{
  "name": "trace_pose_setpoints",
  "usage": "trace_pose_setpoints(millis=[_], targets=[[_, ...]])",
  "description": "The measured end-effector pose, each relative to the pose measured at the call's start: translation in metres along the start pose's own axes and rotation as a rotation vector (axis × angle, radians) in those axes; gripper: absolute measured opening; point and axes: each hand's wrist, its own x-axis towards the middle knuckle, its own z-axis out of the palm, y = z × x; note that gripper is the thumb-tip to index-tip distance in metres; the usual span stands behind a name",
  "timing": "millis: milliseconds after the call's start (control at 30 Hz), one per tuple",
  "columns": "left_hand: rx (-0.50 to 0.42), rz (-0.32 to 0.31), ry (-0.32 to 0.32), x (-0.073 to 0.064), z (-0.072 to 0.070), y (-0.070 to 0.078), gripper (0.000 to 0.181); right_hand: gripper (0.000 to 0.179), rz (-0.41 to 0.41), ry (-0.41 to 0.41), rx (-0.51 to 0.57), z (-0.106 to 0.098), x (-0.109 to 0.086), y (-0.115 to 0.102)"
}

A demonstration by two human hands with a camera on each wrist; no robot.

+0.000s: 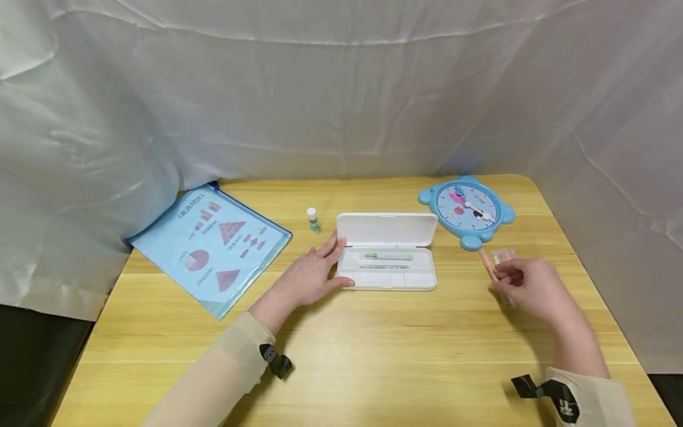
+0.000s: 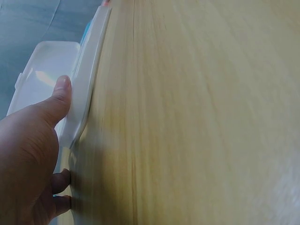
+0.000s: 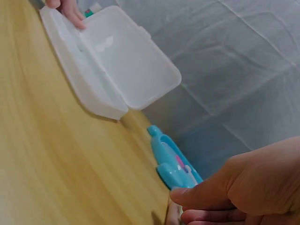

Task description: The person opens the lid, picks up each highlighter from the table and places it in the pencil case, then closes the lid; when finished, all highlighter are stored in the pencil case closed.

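A white pencil case (image 1: 386, 280) lies with its lid (image 1: 386, 230) raised at the middle of the table. Inside it are a green-capped pen (image 1: 389, 256) and a slimmer pen (image 1: 384, 267). My left hand (image 1: 315, 274) grips the case's left end, the thumb along its front edge, the fingers toward the lid. To the right, my right hand (image 1: 536, 287) pinches a slim orange pen (image 1: 486, 262), its fingers curled and slightly blurred. Beside that pen, partly covered by the hand, are pale translucent items (image 1: 504, 255) whose kind I cannot tell.
A blue toy clock (image 1: 466, 210) lies behind the right hand, at the back right. Left of the case stands a small white-capped glue stick (image 1: 312, 220). A blue zip document pouch (image 1: 213, 246) lies at the left. A grey curtain (image 1: 341, 107) hangs along the table's back edge.
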Motion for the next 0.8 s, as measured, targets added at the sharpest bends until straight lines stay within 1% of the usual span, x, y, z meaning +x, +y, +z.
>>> trace_pose_setpoints(millis=[67,200,300,400,533,667,800], targets=[[0.002,-0.004,-0.001,-0.001,-0.001,0.0,0.096,0.031,0.015,-0.012,0.009,0.003,0.0,0.001],[0.008,-0.004,0.005,-0.001,-0.002,0.0,0.096,0.033,0.026,-0.005,0.008,0.006,0.0,0.003],[0.018,0.006,0.008,-0.001,0.0,0.0,0.097,0.035,0.033,-0.004,0.004,0.006,-0.001,0.005],[0.025,0.013,0.004,-0.001,0.004,0.0,0.098,0.037,0.047,-0.025,0.002,0.007,-0.004,0.007],[0.027,0.016,0.016,-0.001,0.005,0.0,0.098,0.04,0.053,-0.043,-0.004,0.009,-0.004,0.008],[0.017,0.01,0.029,0.0,0.005,-0.001,0.097,0.038,0.037,-0.046,-0.011,0.013,-0.001,0.007],[0.01,0.0,0.025,0.0,0.004,-0.001,0.097,0.032,0.026,-0.051,-0.032,0.016,0.002,0.006]])
